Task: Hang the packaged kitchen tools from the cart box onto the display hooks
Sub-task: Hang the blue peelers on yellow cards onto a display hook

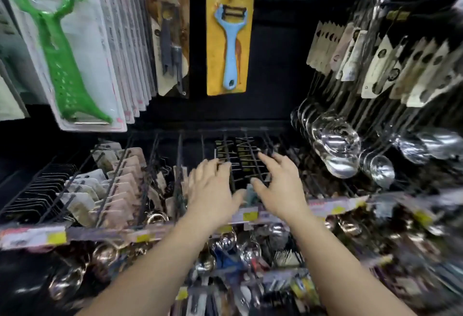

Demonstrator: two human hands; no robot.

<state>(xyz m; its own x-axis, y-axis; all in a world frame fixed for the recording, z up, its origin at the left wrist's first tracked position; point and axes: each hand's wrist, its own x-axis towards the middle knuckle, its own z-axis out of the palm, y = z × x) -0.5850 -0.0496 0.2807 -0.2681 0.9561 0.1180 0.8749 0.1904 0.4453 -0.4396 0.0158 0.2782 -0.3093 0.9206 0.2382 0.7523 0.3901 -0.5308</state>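
Both hands reach into the middle hooks. The left hand (213,185) curls its fingers round dark packs (246,165) on a hook (226,155). The right hand (278,180), at 3 o'clock, is spread, holding nothing. This looks like hanging; next, slide the packs back. The cart box is out of sight.

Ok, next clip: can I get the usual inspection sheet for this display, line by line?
Surface: black display wall with wire hooks reaching outward.
Job's things: dark packaged tools on the centre hooks; cart box not in view.
Clutter: green peeler pack upper left, blue peeler on a yellow card above centre, steel ladles at right.
Hands: left hand and right hand at the dark packs, fingers curled; grip blurred.
Cables: nothing seen.
Surroundings: price-label strip along the rail below.
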